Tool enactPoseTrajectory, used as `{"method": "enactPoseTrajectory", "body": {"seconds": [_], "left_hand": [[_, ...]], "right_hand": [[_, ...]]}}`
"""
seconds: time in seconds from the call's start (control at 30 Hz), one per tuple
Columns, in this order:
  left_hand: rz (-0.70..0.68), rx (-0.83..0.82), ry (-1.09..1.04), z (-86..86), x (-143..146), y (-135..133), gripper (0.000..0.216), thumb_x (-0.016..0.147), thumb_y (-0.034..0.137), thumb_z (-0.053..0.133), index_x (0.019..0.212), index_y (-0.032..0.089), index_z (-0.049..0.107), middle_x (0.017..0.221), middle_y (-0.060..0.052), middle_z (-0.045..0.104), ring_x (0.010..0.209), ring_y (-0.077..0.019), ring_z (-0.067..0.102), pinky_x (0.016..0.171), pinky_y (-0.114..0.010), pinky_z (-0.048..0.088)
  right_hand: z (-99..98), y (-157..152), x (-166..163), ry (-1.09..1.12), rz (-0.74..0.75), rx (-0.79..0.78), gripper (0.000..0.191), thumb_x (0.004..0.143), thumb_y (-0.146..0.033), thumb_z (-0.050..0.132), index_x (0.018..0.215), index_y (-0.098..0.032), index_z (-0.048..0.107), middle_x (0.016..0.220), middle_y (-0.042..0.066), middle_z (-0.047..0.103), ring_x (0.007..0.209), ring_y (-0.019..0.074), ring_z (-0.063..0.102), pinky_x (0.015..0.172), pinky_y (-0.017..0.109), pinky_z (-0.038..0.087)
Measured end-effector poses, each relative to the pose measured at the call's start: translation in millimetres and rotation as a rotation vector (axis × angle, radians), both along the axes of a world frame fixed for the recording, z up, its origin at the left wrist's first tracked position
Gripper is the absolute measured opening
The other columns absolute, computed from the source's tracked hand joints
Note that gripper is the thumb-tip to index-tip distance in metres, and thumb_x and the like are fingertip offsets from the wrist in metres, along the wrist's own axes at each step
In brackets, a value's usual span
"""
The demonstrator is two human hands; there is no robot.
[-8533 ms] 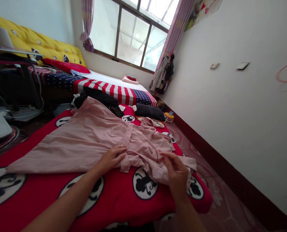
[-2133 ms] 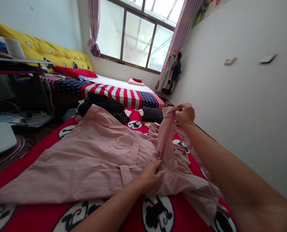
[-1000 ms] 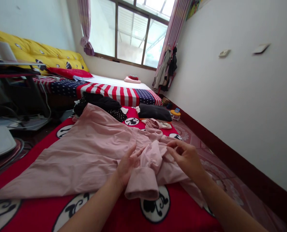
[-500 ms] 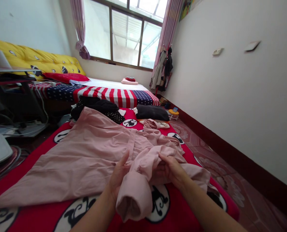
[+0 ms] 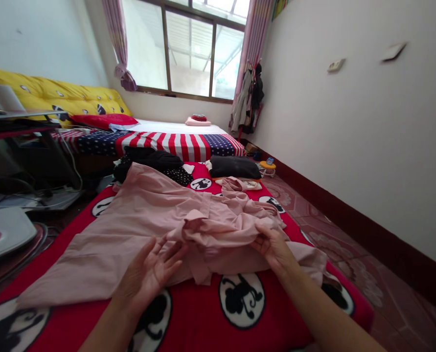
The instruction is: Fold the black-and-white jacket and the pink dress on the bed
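A pink dress (image 5: 129, 215) lies spread over a red blanket (image 5: 195, 318) with monkey-print circles, its skirt to the left and its collar end to the right. One sleeve (image 5: 221, 230) is laid across the bodice, its cuff pointing left. My right hand (image 5: 272, 247) pinches this sleeve near the shoulder end, between thumb and fingers. Below the cuff, my left hand (image 5: 155, 266) is palm up with fingers spread, its fingertips at the edge of the cloth and holding nothing.
Behind the dress are dark folded clothes (image 5: 234, 167) and a black pile (image 5: 148, 160). A bed (image 5: 166, 145) with a flag-pattern cover stands under the window. To the left is a white stool seat (image 5: 8, 230); a small yellow stool (image 5: 267, 165) stands by the right wall.
The sleeve, which hung toward me with its cuff open, now lies across the bodice. My left hand has let go of it and moved left; my right hand keeps its hold.
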State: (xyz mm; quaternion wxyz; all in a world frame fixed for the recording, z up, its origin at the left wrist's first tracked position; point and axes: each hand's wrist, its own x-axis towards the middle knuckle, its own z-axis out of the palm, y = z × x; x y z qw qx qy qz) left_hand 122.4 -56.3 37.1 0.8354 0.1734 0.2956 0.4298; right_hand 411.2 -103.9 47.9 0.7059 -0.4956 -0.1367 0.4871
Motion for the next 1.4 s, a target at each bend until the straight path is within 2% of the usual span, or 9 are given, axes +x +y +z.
{"method": "enactPoseTrajectory", "body": {"seconds": [0.17, 0.3, 0.47, 0.6, 0.7, 0.87, 1.0, 1.23, 1.4], "left_hand": [[0.06, 0.371, 0.778, -3.8, -4, 23, 0.056, 0.07, 0.036, 0.075, 0.118, 0.019, 0.053, 0.1, -0.01, 0.069, 0.06, -0.0164, 0.066, 0.037, -0.017, 0.042], [0.293, 0.809, 1.103, -6.5, 4, 58, 0.052, 0.072, 0.054, 0.066, 0.108, 0.016, 0.063, 0.094, -0.009, 0.068, 0.078, -0.0217, 0.066, 0.06, -0.028, 0.053], [0.071, 0.963, 1.056, -1.7, 43, 97, 0.062, 0.075, 0.053, 0.059, 0.123, 0.014, 0.06, 0.108, -0.011, 0.068, 0.098, -0.0254, 0.065, 0.087, -0.035, 0.049], [-0.261, 0.939, 1.133, 7.3, 59, 107, 0.057, 0.062, 0.045, 0.071, 0.109, 0.013, 0.068, 0.092, -0.008, 0.073, 0.087, -0.0275, 0.067, 0.071, -0.031, 0.051], [-0.378, 0.906, 1.084, 17.6, 52, 100, 0.049, 0.054, 0.032, 0.077, 0.099, 0.015, 0.07, 0.078, -0.005, 0.072, 0.074, -0.0253, 0.068, 0.057, -0.026, 0.048], [-0.116, 0.709, 0.583, 40.0, 31, 73, 0.051, 0.056, 0.028, 0.082, 0.104, 0.018, 0.066, 0.093, -0.005, 0.074, 0.08, -0.0208, 0.069, 0.063, -0.024, 0.053], [0.021, 0.531, 0.347, 58.7, 23, 56, 0.054, 0.059, 0.029, 0.082, 0.109, 0.017, 0.066, 0.091, -0.006, 0.074, 0.071, -0.0185, 0.069, 0.059, -0.025, 0.056], [0.219, 0.614, 0.4, 76.3, 22, 56, 0.057, 0.059, 0.027, 0.084, 0.113, 0.018, 0.068, 0.087, -0.004, 0.074, 0.062, -0.012, 0.065, 0.053, -0.017, 0.051], [0.171, 0.733, 0.542, 63.4, 12, 54, 0.052, 0.06, 0.03, 0.083, 0.109, 0.018, 0.071, 0.093, -0.005, 0.073, 0.067, -0.0129, 0.065, 0.057, -0.018, 0.05]], "right_hand": [[-6.3, -3, 1, 0.036, 0.03, -0.066, 0.026, 0.065, -0.013, 0.074, 0.087, -0.018, 0.061, 0.067, -0.001, 0.072, 0.055, 0.0147, 0.067, 0.052, 0.024, 0.057], [-6.9, -8, 2, 0.008, 0.032, -0.115, 0.028, 0.064, -0.013, 0.074, 0.087, -0.018, 0.058, 0.063, -0.003, 0.07, 0.05, 0.0137, 0.064, 0.046, 0.023, 0.055], [-12.7, -20, 4, -0.103, 0.099, -0.151, 0.033, 0.064, -0.018, 0.076, 0.091, -0.02, 0.057, 0.064, -0.003, 0.07, 0.05, 0.014, 0.064, 0.045, 0.023, 0.053], [-14.1, -36, 19, -0.316, 0.379, -0.325, 0.029, 0.074, -0.042, 0.07, 0.078, -0.017, 0.059, 0.063, 0.003, 0.07, 0.047, 0.0139, 0.063, 0.042, 0.021, 0.047], [-6.3, -45, 39, -0.608, 0.502, -0.403, 0.053, 0.081, -0.063, 0.052, 0.057, -0.016, 0.054, 0.054, 0.007, 0.065, 0.036, 0.0094, 0.052, 0.036, 0.019, 0.034], [9.3, -38, 60, -1.316, 0.161, -0.198, 0.028, 0.068, -0.034, 0.07, 0.091, -0.018, 0.065, 0.09, 0.005, 0.07, 0.052, 0.0112, 0.055, 0.051, 0.024, 0.044], [10.3, -22, 48, -1.699, 0.265, -0.091, 0.064, 0.064, -0.015, 0.065, 0.126, -0.027, 0.054, 0.127, 0.006, 0.057, 0.089, 0.02, 0.063, 0.073, 0.03, 0.05], [8.8, -6, 35, -1.82, -0.029, -0.031, 0.017, 0.081, -0.021, 0.052, 0.086, -0.023, 0.068, 0.098, 0.003, 0.069, 0.087, 0.0185, 0.062, 0.073, 0.027, 0.045], [13.9, 3, 39, -1.638, 0.329, -0.061, 0.028, 0.085, -0.036, 0.052, 0.069, -0.022, 0.07, 0.073, 0.001, 0.07, 0.072, 0.0166, 0.061, 0.066, 0.026, 0.044]]}}
